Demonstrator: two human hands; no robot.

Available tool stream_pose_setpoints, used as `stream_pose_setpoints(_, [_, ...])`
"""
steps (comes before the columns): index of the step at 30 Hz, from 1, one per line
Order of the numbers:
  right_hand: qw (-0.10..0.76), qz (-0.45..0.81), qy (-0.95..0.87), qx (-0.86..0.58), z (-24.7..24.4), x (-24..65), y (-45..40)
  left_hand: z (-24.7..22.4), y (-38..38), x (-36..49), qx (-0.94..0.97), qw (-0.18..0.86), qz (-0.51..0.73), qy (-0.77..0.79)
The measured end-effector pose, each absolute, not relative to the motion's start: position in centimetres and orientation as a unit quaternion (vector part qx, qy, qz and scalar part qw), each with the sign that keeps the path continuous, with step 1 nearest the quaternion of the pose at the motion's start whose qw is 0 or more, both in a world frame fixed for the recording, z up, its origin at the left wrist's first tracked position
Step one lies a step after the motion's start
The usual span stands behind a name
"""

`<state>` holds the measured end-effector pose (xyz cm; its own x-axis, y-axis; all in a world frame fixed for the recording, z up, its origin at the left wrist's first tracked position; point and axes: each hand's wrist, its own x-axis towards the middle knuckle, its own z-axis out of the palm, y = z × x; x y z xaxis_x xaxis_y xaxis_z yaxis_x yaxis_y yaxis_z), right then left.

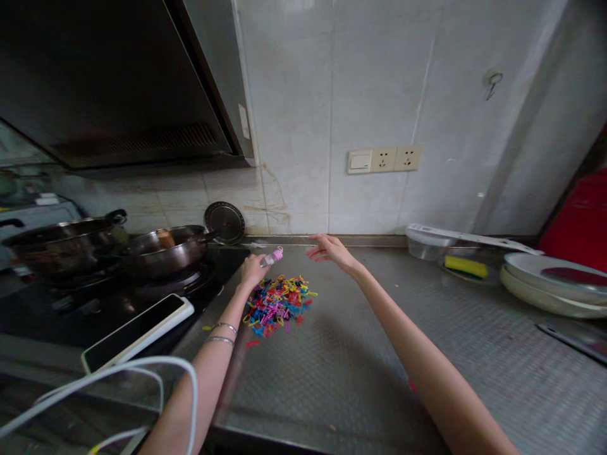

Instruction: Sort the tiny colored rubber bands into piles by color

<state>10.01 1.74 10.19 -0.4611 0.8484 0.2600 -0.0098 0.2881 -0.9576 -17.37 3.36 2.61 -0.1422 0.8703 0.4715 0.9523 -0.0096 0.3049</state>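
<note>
My left hand (253, 270) is closed around a small clear bottle with a pink top (272, 257), held tilted with the pink end to the right. Just below that hand lies a loose pile of small colorful rubber bands (277, 304) in red, blue, yellow, pink and purple, partly behind my left wrist. To the right of the pile, my right hand (331, 251) hovers over the metal counter (351, 354). Its fingers stretch out to the left and nothing shows in them.
Left of my arm, a white-framed phone-like device (137, 332) and white cable (156, 361) lie near the stove. Two pans, a pot (66, 243) and a frying pan (164, 249), sit there. At right are stacked plates (557, 294), a yellow sponge (465, 266), a plastic tub (427, 243) and a knife-like object (571, 341).
</note>
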Motion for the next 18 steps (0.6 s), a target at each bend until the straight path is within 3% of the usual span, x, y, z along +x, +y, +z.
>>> stream_pose_setpoints(6, [0.389, 0.498, -0.705, -0.321, 9.8, 10.1, 2.0, 1.2, 3.5, -17.9, -0.667, 0.092, -0.175, -0.718])
stream_pose_setpoints(18, [0.344, 0.465, -0.733, -0.358, 10.1, 10.2, 1.6, 3.2, 2.8, -16.6, -0.670, 0.098, -0.202, -0.708])
